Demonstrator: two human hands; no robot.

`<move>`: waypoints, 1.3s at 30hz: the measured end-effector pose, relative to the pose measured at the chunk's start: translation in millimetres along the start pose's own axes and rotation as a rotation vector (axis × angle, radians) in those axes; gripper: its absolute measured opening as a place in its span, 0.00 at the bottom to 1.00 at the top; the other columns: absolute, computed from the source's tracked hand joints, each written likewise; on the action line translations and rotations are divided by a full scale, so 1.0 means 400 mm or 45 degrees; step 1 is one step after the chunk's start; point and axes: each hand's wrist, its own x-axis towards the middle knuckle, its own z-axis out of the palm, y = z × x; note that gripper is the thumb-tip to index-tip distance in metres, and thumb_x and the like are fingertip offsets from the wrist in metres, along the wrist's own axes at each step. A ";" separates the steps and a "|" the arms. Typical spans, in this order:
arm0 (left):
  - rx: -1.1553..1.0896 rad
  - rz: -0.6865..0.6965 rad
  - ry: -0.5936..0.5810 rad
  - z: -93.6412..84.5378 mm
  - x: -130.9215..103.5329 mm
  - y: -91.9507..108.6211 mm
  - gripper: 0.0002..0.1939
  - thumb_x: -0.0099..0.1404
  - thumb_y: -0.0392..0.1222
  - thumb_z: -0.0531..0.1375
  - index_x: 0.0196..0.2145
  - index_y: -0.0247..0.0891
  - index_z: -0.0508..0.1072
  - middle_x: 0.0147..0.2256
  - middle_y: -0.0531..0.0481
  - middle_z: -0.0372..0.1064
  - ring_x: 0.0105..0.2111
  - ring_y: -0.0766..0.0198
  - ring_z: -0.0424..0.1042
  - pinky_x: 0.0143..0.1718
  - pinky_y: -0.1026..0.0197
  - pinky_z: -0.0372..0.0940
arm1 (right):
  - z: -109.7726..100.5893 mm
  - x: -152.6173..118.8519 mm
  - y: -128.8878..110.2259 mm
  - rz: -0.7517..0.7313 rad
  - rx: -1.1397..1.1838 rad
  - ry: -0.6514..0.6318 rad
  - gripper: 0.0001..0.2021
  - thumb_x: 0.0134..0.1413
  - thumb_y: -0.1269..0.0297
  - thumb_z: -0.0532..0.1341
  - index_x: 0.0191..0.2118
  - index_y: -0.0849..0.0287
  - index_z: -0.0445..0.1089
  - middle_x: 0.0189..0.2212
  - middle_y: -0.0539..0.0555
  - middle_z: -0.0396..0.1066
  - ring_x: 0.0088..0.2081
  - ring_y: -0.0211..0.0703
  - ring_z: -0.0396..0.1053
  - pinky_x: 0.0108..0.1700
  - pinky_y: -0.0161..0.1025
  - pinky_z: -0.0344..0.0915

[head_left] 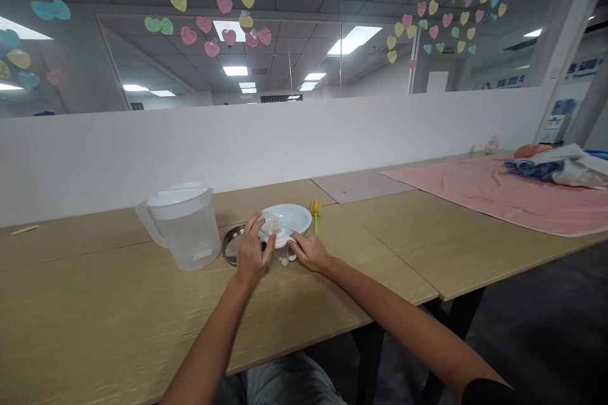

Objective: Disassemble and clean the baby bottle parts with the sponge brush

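Both hands are at a clear baby bottle [281, 240] with a white collar and a pale teat on top, over the table in front of a white plate [299, 215]. My left hand [251, 250] curls round its left side, thumb against the collar and fingertips at a clear, dome-like part near the teat. Whether that dome is a separate cap I cannot tell. On the other side, my right hand [311, 252] grips the bottle at the collar, with the thumb on top. Part of a round steel dish [230, 245] is hidden behind my left hand.
A lidded clear plastic pitcher [187, 228] stands left of the dish. Right of the plate lies a yellow-headed brush [316, 209] with a green handle. A pink cloth [465, 193] with piled fabric [560, 164] covers the table's right end. A white wall [285, 139] runs behind.
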 end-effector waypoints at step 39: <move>-0.106 -0.049 -0.313 -0.006 0.002 0.001 0.28 0.62 0.42 0.54 0.59 0.38 0.53 0.58 0.37 0.53 0.56 0.53 0.60 0.53 0.52 0.61 | -0.003 -0.001 0.005 -0.031 -0.042 0.028 0.14 0.64 0.61 0.41 0.37 0.60 0.61 0.24 0.52 0.69 0.24 0.39 0.63 0.27 0.34 0.48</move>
